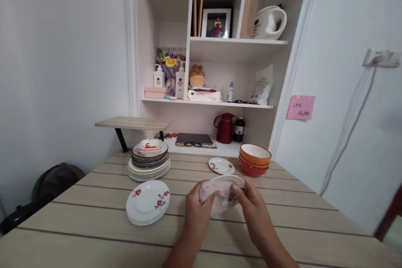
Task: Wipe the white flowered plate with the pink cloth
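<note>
Above the table's middle, a small white plate (236, 181) with a flower pattern is held up and tilted. My right hand (253, 207) is closed around its right edge, thumb on the face. My left hand (197, 204) pinches a pale pink cloth (220, 194) at the left side, the cloth spread over much of the plate. Part of the pattern is hidden by cloth and thumb. Just behind lies a similar flowered plate (221, 166). To the left is a low stack of flowered plates (147, 202).
A taller stack of mixed plates (149, 165) stands back left, topped by a small square dish (150, 145). Orange and red bowls (255, 160) are nested back right. Behind are a dark red jug (225, 129), a closed laptop (194, 138) and a raised wooden shelf (133, 123).
</note>
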Tool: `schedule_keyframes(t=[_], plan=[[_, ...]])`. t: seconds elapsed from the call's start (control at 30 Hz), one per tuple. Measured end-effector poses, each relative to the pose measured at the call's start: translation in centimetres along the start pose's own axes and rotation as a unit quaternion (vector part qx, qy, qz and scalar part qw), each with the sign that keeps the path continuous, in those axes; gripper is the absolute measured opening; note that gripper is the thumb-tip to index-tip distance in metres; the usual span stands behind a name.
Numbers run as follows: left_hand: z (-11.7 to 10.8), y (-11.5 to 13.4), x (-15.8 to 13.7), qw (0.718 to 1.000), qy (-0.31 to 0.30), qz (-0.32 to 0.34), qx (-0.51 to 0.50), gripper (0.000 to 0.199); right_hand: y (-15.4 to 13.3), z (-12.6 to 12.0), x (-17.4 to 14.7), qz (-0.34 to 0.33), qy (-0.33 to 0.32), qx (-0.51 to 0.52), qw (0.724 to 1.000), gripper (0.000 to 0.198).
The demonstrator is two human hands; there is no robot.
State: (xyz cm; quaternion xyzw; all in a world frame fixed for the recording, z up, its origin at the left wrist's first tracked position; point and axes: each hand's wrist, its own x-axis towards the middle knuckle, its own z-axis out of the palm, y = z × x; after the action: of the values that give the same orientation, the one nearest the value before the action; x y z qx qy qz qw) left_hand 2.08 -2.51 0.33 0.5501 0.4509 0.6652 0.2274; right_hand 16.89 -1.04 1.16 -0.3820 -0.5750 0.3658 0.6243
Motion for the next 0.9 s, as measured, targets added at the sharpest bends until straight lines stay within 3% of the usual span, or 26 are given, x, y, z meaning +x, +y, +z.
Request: schedule_keyframes(t=[0.07, 0.17, 0.33, 0.47, 0.6, 0.77, 0.9], plan=[[-0.1, -0.4, -0.1, 0.995, 0.0, 0.087, 0.051, 0.021, -0.1, -0.2, 0.0, -0.093, 0.009, -0.09, 0.992, 0.023], [-0.4, -0.9, -0.2, 0.96, -0.013, 0.236, 0.149, 0.035, -0.2, -0.3, 0.1, -0.222, 0.004, -0.184, 0.958, 0.021], [-0.9, -0.7, -0.1, 0.907, -0.027, 0.337, 0.25, 0.034, -0.3, -0.5, 0.0, -0.282, -0.032, -0.266, 0.921, 0.031], [-1.0, -0.4, -0.2, 0.894, -0.052, 0.342, 0.285, 0.031, -0.3, -0.5, -0.2, -0.296, -0.043, -0.313, 0.902, 0.037], [-1.0, -0.1, -0.2, 0.898, -0.053, 0.335, 0.28, 0.029, -0.6, -0.6, -0.1, -0.286, -0.062, -0.288, 0.912, 0.033], [-1.0, -0.1, 0.0, 0.931, -0.022, 0.292, 0.218, 0.033, -1.3, -0.6, 0.1, -0.23, -0.106, -0.226, 0.941, 0.017], [-1.1, -0.3, 0.2, 0.962, -0.011, 0.222, 0.159, 0.036, -1.7, -0.6, 0.2, -0.176, -0.114, -0.184, 0.96, 0.015]])
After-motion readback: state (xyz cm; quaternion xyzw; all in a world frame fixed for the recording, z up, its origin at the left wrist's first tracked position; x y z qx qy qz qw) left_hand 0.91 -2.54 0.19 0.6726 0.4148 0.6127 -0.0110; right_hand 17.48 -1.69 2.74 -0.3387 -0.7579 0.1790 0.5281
